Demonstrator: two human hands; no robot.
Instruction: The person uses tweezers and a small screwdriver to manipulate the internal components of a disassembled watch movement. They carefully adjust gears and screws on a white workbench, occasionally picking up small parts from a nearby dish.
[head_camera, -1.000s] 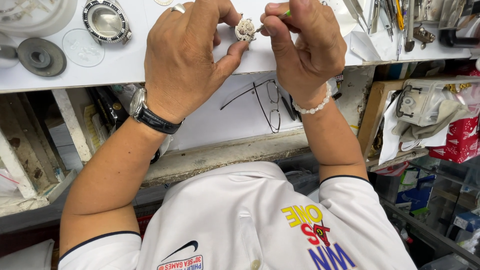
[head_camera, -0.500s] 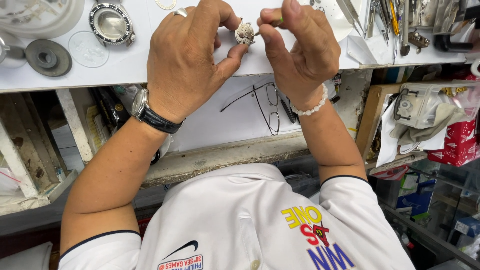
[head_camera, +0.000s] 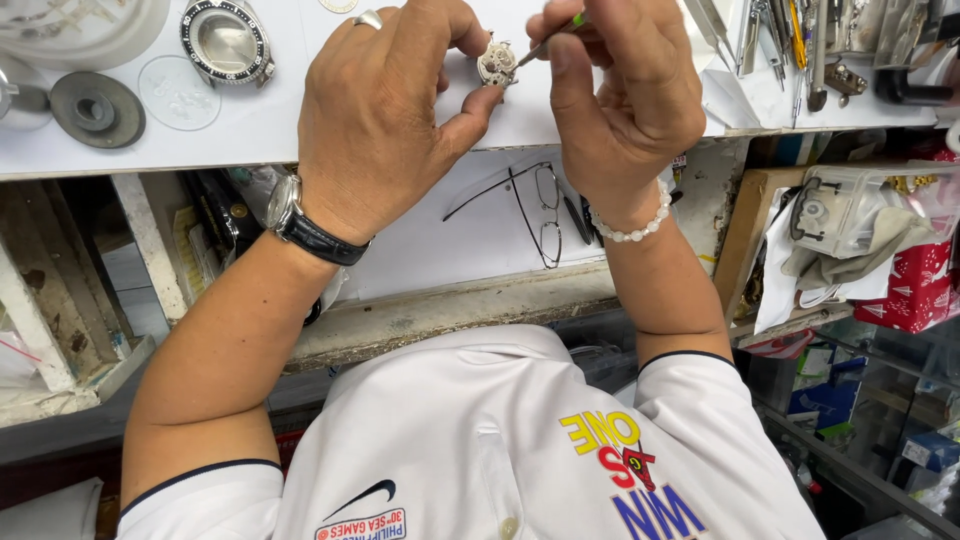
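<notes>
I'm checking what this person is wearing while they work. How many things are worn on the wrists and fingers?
3: a dark-strapped wristwatch on the left wrist, a white bead bracelet on the right wrist, and a silver ring on the left hand. Fingers curled out of sight might hide more.

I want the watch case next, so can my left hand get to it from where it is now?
Probably yes. The watch case lies bare on the white benchtop, just beside the left hand, nothing between them. But that hand pinches the small watch movement, which must be put down first.
</notes>
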